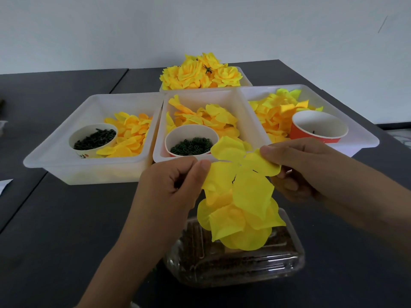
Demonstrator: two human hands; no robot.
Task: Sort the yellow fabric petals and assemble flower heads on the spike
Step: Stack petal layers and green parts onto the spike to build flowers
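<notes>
pinching thin yellow fabric petal layer (242,165) between our left hand (175,185) and right hand (298,165); judged light, floppy; best held at opposite edges.

Both hands (175,181) pinch a yellow petal layer (242,165) — stacked petals (240,221) beneath.

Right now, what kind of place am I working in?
Probably a craft assembly workbench: white bins of yellow petals, paper cups of small green parts, and a bin of finished flower heads on a dark table.
</notes>
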